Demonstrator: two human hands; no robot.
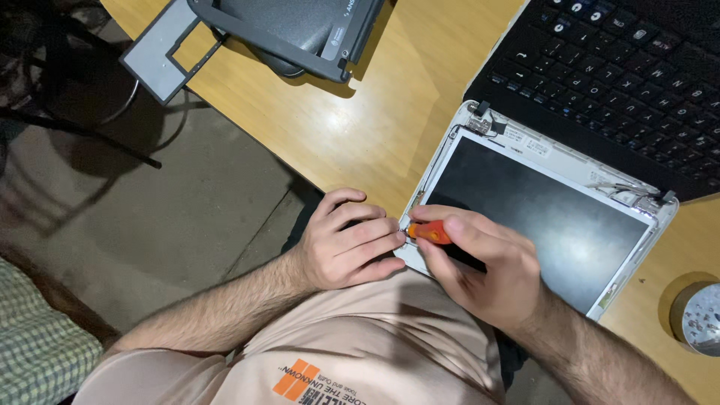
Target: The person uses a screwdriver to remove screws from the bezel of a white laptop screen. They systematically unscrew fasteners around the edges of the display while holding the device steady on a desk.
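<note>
Two hands meet at the near corner of an opened laptop, and from my remote seat I read them like this: my right hand (491,274) is curled around a small screwdriver with an orange handle (430,232), thumb and forefinger pinched tight on it, the tip aimed at the corner of the white screen frame (556,156). My left hand (346,244) lies just beside it, fingers bent and pressed close together, their tips touching the frame's corner and the screwdriver's front end; it holds nothing that I can make out. The dark screen panel (540,217) sits bare inside the frame, bezel off, with thin cables running along its top edge near the hinges. The black keyboard half (607,75) lies flat beyond it, towards the upper right of the wooden table (375,112). Well apart, at the table's far edge, a dark grey plastic cover (292,30) rests partly over a lighter grey rectangular bezel piece (157,52) that overhangs the edge. At the right border a small round metal dish (699,319) stands on the table; it seems to hold tiny parts, but they are too small to tell. A beige shirt (360,337) fills the lower middle of the view.
</note>
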